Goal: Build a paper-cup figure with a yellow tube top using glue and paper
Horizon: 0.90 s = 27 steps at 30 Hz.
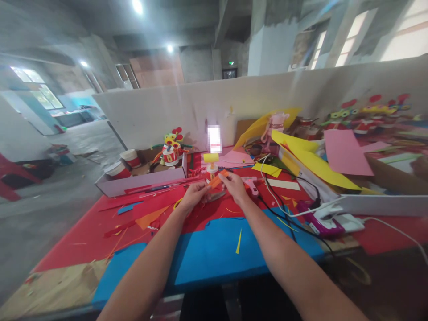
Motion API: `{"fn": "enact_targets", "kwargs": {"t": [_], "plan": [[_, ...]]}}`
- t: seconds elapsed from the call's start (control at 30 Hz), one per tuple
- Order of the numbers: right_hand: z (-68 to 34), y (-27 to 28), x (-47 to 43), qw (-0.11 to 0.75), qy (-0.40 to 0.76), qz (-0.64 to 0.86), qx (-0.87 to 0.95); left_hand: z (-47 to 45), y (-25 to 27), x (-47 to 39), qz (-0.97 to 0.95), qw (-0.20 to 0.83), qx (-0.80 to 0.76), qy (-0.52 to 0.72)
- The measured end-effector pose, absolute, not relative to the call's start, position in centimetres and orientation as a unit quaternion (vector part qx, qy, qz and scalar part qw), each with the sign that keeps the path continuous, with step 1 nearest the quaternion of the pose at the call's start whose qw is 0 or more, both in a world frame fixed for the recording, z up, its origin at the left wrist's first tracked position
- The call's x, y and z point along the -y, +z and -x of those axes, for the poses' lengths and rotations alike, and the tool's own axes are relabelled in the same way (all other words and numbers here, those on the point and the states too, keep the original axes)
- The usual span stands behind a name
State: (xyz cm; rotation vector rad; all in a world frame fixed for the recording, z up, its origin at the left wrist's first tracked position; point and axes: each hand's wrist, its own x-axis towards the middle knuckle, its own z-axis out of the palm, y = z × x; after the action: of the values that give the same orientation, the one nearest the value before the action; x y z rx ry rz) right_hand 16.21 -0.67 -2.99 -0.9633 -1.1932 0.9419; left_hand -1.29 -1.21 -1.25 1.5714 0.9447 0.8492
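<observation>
A small piece of orange paper (218, 179) is stretched between my two hands above the table. My right hand (234, 186) pinches its upper right end, and my left hand (196, 194) is closed at its lower left end. Under my hands lie scissors, a metal blade (217, 196) showing between them and a yellow handle (177, 203) beside my left wrist. Just beyond the paper stands a small white cup figure (211, 170) topped with a yellow paper roll (211, 158). To the right of my right hand rests a pink glue gun (252, 185).
Red and blue sheets (214, 249) cover the table, with paper scraps on them. A box (143, 182) at the left holds cups and a finished figure (170, 149). Cables run from a purple power strip (323, 220) at the right, near a box (384, 205) of coloured paper.
</observation>
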Motion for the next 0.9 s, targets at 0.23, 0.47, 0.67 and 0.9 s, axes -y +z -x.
{"fn": "enact_targets", "kwargs": {"t": [0.23,0.47,0.67,0.9], "plan": [[-16.7,-2.6,0.6,0.674,0.381,0.437,0.457,1.8,-1.2,0.9,-0.651,0.522,-0.406,0.374],[-16.0,-2.8,1.0,0.598,0.437,0.445,0.503,1.6,-1.4,1.1,-0.663,0.516,-0.398,0.368],[-15.9,-3.0,0.9,0.621,0.409,0.451,0.494,1.5,-1.2,1.2,-0.673,0.518,-0.388,0.358],[-15.3,-3.2,1.0,0.568,0.439,0.446,0.535,1.2,-0.8,1.7,-0.687,0.500,-0.406,0.337]]}}
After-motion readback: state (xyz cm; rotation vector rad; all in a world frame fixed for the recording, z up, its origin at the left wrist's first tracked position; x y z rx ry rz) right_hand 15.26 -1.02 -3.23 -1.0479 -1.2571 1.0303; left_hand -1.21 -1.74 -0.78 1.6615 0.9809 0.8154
